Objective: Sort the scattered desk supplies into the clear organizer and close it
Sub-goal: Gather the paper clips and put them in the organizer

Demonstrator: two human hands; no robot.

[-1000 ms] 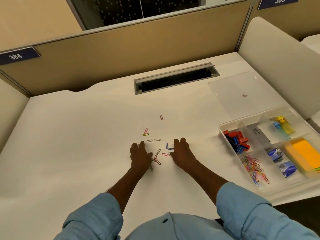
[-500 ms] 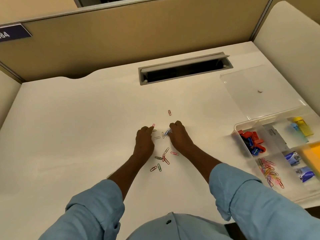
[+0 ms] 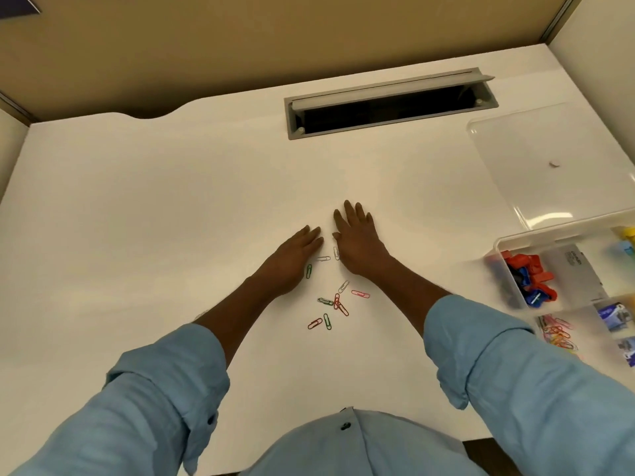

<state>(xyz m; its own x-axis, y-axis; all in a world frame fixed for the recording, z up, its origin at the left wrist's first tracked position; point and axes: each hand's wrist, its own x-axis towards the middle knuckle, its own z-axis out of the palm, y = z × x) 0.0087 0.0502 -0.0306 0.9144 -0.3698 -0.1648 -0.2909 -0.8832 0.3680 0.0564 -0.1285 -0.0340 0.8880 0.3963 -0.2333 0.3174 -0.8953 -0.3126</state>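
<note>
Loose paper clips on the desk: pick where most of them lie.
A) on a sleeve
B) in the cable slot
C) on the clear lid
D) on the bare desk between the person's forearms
D: most of the loose paper clips lie on the white desk between the forearms, just nearer the person than the left hand and right hand, which lie flat with straight fingers.

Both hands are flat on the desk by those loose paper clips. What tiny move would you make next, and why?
Probably sweep both hands back toward the body, raking the loose paper clips into one pile. The left hand and right hand lie flat with straight fingers, just beyond most of the scattered clips. A pile moves easier to the open organizer.
</note>
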